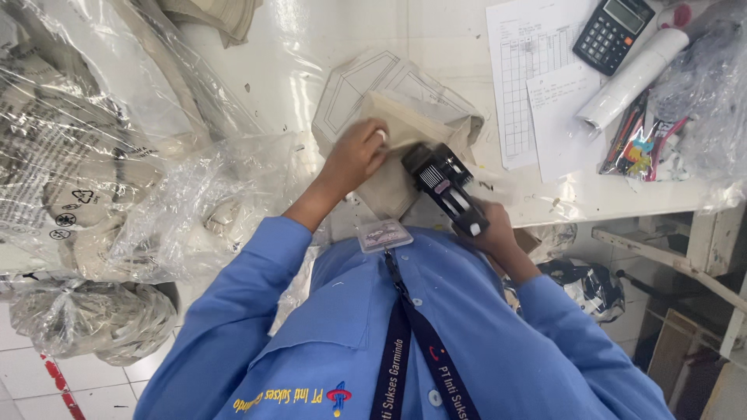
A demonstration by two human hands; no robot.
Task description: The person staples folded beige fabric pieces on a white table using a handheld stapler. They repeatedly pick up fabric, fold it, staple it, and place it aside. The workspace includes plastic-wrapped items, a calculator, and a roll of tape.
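Now your right hand (492,225) is wrapped tight around a black label gun (445,185), its tip on the beige cloth piece (397,148). Your left hand (354,158) presses that cloth flat on the white table (311,47), fingers curled.

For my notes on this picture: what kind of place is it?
Probably a garment workshop: beige cut fabric pieces on a white table, clear plastic bags of cloth, and a black handheld labelling gun.

Hidden under the left hand (354,155): part of the beige fabric piece (405,132); blurred by motion: the fingers.
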